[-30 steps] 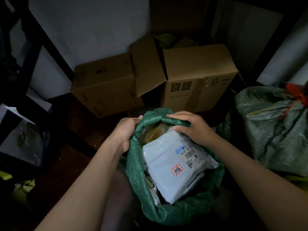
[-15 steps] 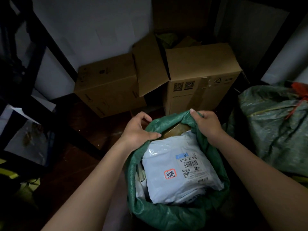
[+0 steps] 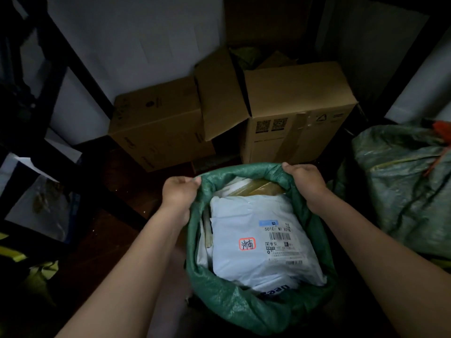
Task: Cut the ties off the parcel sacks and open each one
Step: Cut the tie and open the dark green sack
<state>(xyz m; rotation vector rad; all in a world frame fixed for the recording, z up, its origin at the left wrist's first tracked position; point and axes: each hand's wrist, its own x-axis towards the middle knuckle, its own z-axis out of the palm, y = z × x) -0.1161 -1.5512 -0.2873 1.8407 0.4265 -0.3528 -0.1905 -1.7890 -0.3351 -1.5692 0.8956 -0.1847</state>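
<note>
A green woven parcel sack (image 3: 234,303) stands open in front of me, its mouth spread wide. My left hand (image 3: 179,191) grips the left side of the rim, and my right hand (image 3: 305,181) grips the far right side. Inside lies a white mailer parcel (image 3: 246,240) with a shipping label and a red stamp, above other packages and a brown taped one at the back. A second green sack (image 3: 402,181) lies at the right, still tied with an orange tie (image 3: 441,128).
Two cardboard boxes (image 3: 158,123) (image 3: 295,113) stand against the white wall behind the sack, the right one with its flap open. A dark rack with plastic-wrapped items (image 3: 36,196) is at the left. The floor is dark wood.
Both hands have pulled the sack's rim apart, left hand moving left and right hand right. The mouth is now wider and more of the parcels show.
</note>
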